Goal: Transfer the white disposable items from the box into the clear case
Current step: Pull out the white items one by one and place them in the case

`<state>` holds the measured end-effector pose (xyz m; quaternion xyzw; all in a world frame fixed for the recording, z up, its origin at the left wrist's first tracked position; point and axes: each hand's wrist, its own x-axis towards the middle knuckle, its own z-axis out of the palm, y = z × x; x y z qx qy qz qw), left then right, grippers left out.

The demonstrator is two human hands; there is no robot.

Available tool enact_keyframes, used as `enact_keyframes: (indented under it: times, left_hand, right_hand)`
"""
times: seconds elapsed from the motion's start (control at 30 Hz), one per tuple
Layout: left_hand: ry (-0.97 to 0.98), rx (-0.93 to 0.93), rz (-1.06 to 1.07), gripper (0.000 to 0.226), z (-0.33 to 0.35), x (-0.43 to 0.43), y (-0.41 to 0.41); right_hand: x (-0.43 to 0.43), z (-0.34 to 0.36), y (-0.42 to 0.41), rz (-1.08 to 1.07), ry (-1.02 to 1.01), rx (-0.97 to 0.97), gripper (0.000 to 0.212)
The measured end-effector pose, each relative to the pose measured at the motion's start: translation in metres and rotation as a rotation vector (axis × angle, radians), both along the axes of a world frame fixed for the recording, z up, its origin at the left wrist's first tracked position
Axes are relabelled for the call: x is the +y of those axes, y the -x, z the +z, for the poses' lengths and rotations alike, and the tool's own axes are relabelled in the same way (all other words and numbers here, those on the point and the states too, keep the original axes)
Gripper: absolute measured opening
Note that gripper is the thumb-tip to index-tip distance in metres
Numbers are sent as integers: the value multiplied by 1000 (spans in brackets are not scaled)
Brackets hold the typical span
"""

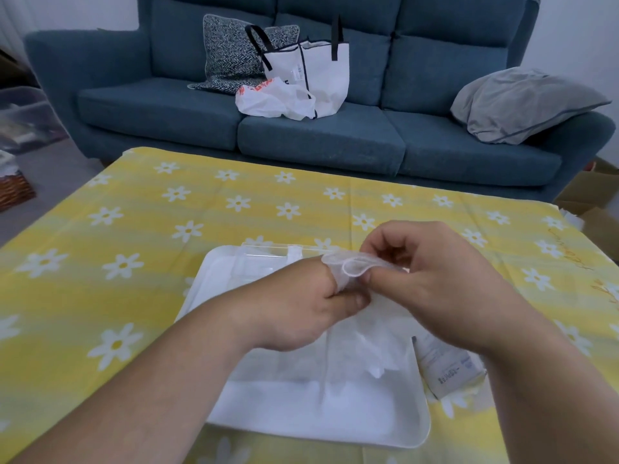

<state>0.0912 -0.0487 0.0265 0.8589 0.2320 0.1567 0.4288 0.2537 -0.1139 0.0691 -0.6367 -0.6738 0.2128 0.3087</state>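
Note:
Both hands hold a thin white disposable item [348,266] with a rolled edge, above a white tray [311,420]. My left hand [308,306] pinches its lower left part. My right hand [432,269] pinches its right edge between thumb and fingers. The clear case [268,259] sits at the tray's far end, partly hidden by my hands. More white sheer material [365,346] lies on the tray beneath my hands. The small box [445,370] lies on its side at the tray's right edge, partly under my right wrist.
The tray rests on a table with a yellow daisy-print cloth [134,236]. Behind it stands a blue sofa [321,135] with a white tote bag [311,72], a plastic bag, and cushions. A wicker basket [13,189] is at the left; cardboard boxes are at the right.

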Motion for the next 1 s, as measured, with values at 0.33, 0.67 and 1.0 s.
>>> enact_keyframes:
  times: [0.33, 0.67, 1.0]
  left_hand:
    - [453, -96, 327, 23, -12, 20, 32]
    - [769, -280, 773, 25, -13, 48, 74]
    - [394, 268, 799, 20, -38, 63, 84]
  right_hand:
    - [-1, 25, 0, -390, -351, 250, 7]
    - [23, -17, 11, -361, 93, 665, 12]
    - [38, -84, 7, -496, 407, 73, 13]
